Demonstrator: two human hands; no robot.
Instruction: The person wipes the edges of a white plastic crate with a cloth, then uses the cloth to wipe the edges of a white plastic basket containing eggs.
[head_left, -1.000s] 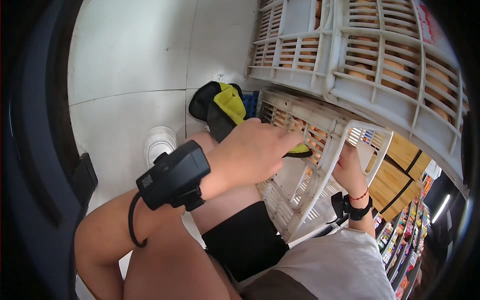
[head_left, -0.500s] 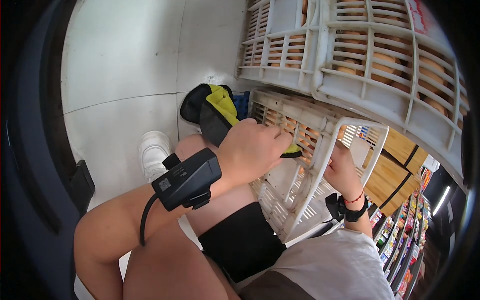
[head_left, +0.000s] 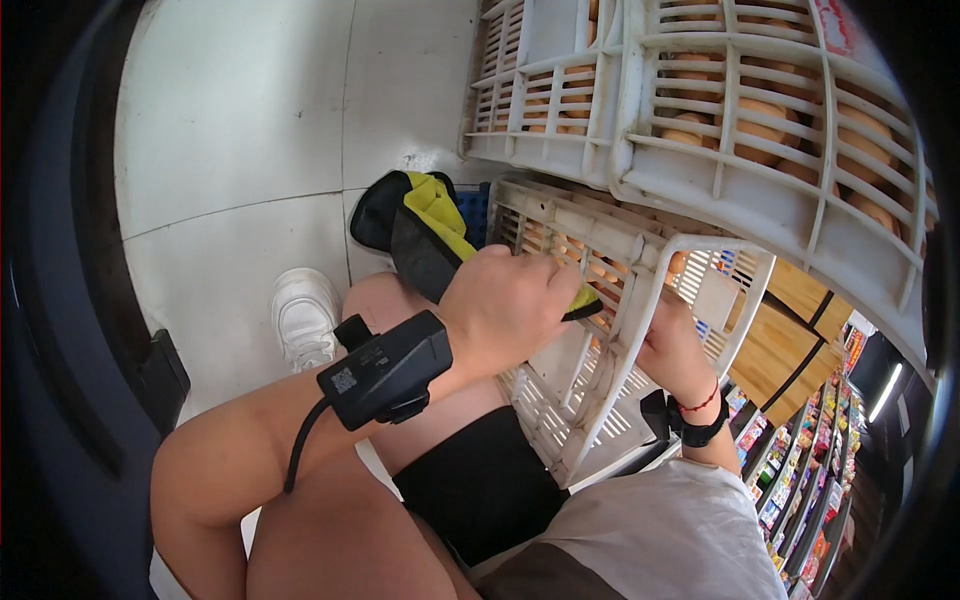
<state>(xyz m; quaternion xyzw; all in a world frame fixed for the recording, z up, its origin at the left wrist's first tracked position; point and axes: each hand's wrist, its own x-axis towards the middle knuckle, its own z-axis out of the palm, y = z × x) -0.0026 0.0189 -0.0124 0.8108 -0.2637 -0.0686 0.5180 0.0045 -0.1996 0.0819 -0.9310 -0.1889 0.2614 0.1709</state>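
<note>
My left hand [head_left: 510, 305] is closed round a yellow-and-black fabric piece [head_left: 432, 225], one end hanging to the left and a tip sticking out past my fingers. It is over a white slatted crate [head_left: 592, 385] that holds brown eggs. My right hand [head_left: 680, 345] reaches into the crate's right part, behind the raised rim. Its fingers are partly hidden, and I cannot make out what they hold. An egg [head_left: 678, 262] shows just above it.
Larger white crates [head_left: 625, 150] of eggs stand at the top right. A blue slatted item [head_left: 473, 212] lies behind the fabric. A white shoe [head_left: 305, 318] is on the tiled floor [head_left: 240, 110]. Wooden panels [head_left: 785, 350] and stocked shelves [head_left: 800, 470] are at the right.
My right hand has moved slightly left and down, deeper behind the rim. The egg above it now shows more clearly. My left hand still grips the fabric; the view has shifted slightly.
</note>
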